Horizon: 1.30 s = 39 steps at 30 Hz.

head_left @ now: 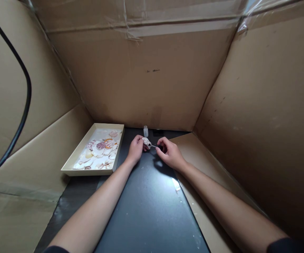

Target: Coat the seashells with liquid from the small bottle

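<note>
Near the far end of the dark table, my left hand is closed on a whitish, rough shell. My right hand is closed on a thin brush-like tool, whose tip reaches the shell's right side. What the tool's far end looks like is hidden by my fingers. Just behind the shell stands a small clear bottle with a whitish lower part.
To the left, a cream tray holds several shells and white pieces. Cardboard walls rise at the back and both sides. A cardboard sheet lies at the right, and a black cable hangs at the left.
</note>
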Motion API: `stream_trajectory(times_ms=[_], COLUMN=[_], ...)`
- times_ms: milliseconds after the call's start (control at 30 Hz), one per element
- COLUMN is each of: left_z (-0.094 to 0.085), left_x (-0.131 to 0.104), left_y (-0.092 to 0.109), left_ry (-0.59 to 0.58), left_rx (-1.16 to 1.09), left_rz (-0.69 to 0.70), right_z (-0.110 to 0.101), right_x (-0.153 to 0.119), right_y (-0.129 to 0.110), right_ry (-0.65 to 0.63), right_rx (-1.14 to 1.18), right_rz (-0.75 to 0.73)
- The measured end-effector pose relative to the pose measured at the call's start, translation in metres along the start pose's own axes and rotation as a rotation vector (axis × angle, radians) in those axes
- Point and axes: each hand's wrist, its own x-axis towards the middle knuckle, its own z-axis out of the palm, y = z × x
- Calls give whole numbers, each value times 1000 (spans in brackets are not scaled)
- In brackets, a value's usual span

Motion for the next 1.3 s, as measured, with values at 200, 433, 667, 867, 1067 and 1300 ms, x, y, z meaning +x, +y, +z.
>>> stream_trajectory(times_ms=[200,433,667,867,1067,1300], left_z=[0,0,1,0,0,1], left_x=[0,0,1,1,-1,0], left_y=[1,0,-1,-1,1,1], left_ry=[1,4,2,1,-1,14], left_rx=[9,8,11,16,16,30], left_rz=[5,12,15,19,16,13], right_z=[0,1,1,1,1,1], right_x=[0,0,0,0,0,0], right_y=[1,2,3,2,1,2], right_ry=[21,26,5,8,66,46], right_rx=[27,-3,5,61,8,10], right_rz=[-14,-3,-6,-39,-3,5])
